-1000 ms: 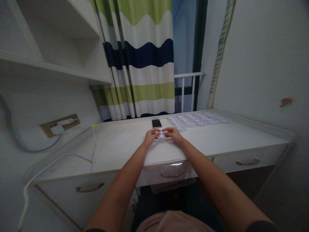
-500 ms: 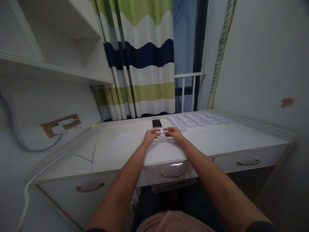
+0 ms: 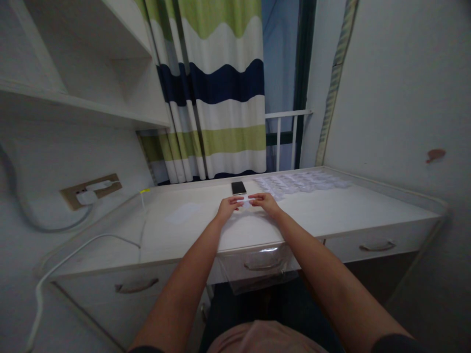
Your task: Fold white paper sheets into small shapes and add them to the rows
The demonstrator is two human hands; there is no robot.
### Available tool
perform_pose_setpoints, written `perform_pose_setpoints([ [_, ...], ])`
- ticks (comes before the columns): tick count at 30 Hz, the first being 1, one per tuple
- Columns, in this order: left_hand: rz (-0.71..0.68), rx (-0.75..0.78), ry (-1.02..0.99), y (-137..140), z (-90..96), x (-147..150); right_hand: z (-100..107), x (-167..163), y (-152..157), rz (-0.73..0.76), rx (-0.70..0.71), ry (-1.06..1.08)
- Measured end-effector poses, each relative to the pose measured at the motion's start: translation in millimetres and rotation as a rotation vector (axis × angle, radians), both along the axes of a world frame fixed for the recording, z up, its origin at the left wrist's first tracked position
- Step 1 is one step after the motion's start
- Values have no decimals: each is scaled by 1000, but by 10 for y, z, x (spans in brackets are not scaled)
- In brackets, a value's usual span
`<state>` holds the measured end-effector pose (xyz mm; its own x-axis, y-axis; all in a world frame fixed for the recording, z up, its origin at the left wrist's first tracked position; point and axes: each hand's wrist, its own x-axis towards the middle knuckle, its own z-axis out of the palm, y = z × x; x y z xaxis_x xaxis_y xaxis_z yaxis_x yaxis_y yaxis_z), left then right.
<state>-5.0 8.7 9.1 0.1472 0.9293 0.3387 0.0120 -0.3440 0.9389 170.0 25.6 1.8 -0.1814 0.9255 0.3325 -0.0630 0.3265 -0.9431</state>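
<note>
Black phone [image 3: 238, 188] (just beyond the fingers [image 3: 258, 196])

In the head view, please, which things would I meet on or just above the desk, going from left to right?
White cable, pale flat sheet, left hand, small white piece in the fingers, right hand, rows of white pieces.

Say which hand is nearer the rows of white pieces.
Right. The right hand is just nearside of the white pieces; the left hand is farther off, to their left.
</note>
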Motion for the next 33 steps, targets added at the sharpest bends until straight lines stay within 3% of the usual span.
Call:
perform_pose_setpoints([
  [14,13,-20,11,19,-9,-1,-17,22,26,32,-25,20],
  [29,75,24,30,19,-2,18,19,24,20,-108,132,-149],
  [33,55,7,-15,25,-13,29,-2,14,22,-65,174,-134],
])
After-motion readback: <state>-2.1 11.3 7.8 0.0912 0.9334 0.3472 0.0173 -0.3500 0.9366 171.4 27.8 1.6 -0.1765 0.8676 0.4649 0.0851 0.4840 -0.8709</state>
